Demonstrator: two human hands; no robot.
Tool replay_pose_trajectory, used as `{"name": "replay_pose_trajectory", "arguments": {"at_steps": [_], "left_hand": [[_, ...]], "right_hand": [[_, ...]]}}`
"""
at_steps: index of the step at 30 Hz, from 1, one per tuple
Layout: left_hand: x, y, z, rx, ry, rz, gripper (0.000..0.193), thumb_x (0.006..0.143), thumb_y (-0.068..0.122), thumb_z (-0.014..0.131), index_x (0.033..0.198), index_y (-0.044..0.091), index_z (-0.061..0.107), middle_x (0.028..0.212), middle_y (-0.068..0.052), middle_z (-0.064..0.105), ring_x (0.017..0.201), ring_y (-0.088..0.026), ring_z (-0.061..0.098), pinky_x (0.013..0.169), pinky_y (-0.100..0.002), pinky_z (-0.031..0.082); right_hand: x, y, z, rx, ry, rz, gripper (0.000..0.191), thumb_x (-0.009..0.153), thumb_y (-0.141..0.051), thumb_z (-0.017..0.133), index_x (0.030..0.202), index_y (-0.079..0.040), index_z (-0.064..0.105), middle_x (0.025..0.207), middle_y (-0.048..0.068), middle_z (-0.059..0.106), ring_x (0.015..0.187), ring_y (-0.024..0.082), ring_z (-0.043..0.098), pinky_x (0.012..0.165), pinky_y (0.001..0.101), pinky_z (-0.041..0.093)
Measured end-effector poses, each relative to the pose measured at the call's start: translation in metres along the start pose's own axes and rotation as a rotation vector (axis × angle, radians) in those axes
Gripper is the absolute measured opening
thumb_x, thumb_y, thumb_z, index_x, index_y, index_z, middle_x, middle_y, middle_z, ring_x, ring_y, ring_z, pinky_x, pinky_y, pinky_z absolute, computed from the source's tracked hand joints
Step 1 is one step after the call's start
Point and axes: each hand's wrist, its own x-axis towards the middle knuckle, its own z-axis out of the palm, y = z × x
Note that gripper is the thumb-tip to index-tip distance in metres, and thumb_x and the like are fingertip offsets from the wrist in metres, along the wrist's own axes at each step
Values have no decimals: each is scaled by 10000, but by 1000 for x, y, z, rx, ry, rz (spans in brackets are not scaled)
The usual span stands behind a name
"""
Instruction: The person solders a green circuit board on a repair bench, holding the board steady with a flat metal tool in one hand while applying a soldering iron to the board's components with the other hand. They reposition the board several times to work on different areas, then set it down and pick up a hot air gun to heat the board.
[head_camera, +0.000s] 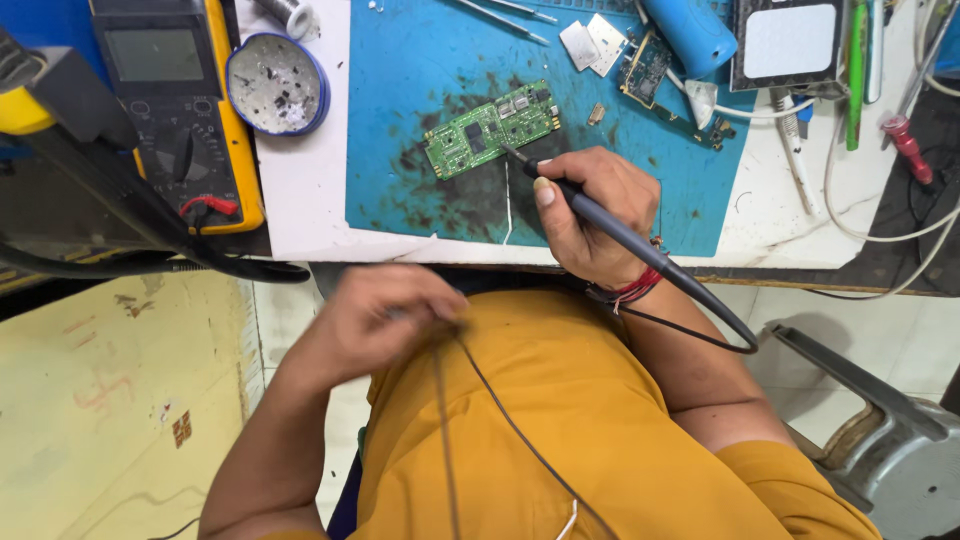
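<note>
My right hand (590, 215) grips a dark soldering iron (640, 250), its tip resting at the lower right edge of a green circuit board (488, 128) that lies on a blue work mat (420, 70). The iron's black cord loops off past my wrist to the right. My left hand (385, 315) is down by my chest below the table edge, blurred, fingers closed on thin dark wires (500, 410) that run down over my orange shirt.
A yellow multimeter (180, 100) and a round tin with residue (277, 83) sit at the left. Small boards, metal shields (595, 43), a blue cylinder (695, 35), tweezers, cables and a red-tipped probe (905, 140) crowd the back right. A metal stool (890, 450) stands at lower right.
</note>
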Motion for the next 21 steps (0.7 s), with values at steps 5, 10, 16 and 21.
{"name": "replay_pose_trajectory", "arguments": {"at_steps": [5, 10, 16, 21], "left_hand": [[-9, -3, 1, 705, 604, 150, 174, 957, -11, 733, 1117, 53, 759, 1018, -87, 727, 891, -254, 728, 806, -323, 570], [-12, -1, 1, 977, 818, 155, 212, 1001, 42, 821, 1205, 49, 767, 958, -109, 685, 785, -240, 653, 704, -341, 521], [-11, 14, 3, 925, 888, 198, 230, 1039, 35, 812, 1258, 13, 745, 911, -114, 685, 769, -220, 670, 716, -328, 538], [-9, 37, 7, 386, 980, 690, 206, 1075, 20, 775, 1272, 7, 717, 979, -117, 705, 844, -204, 695, 774, -318, 552]], "right_hand": [[-3, 0, -1, 6, 5, 11, 80, 986, -56, 723, 1023, -12, 668, 860, 127, 674, 736, 285, 668, 677, 357, 511], [-3, 1, 0, 22, 20, 31, 77, 988, -53, 715, 1031, -11, 667, 865, 127, 677, 730, 281, 663, 673, 356, 500], [-4, 2, -1, 18, 35, 30, 83, 989, -56, 714, 1035, -11, 661, 887, 129, 687, 734, 278, 662, 666, 348, 499], [-6, 2, -2, 20, 37, 39, 87, 991, -56, 717, 1038, -8, 660, 893, 131, 684, 740, 281, 662, 636, 333, 492]]}}
